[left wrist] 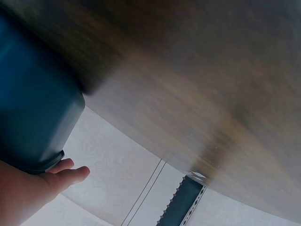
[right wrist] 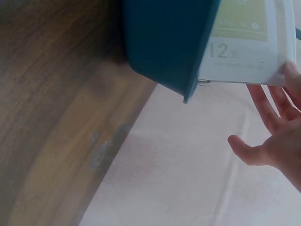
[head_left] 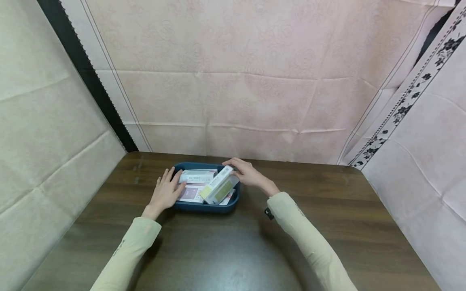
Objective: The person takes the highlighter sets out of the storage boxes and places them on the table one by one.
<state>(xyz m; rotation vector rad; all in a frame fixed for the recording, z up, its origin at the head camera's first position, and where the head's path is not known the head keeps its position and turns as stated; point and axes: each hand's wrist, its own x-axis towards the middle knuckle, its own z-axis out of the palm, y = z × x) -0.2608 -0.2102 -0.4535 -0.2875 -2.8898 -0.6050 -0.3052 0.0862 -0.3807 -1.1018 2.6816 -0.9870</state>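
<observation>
A white carton (head_left: 219, 186) with yellow-green panels and a printed "12" was gripped at its far end by the right hand (head_left: 247, 173). It lay diagonally, tilted, over other white boxes (head_left: 198, 177), one bearing a pale purple panel, in an open dark blue bin (head_left: 204, 207) with rounded corners. The left hand (head_left: 165, 192), fingers extended, lay over the bin's left rim.

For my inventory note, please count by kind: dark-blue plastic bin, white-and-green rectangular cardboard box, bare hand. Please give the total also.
Dark-blue plastic bin: 1
White-and-green cardboard box: 1
Bare left hand and bare right hand: 2
Total: 4
</observation>
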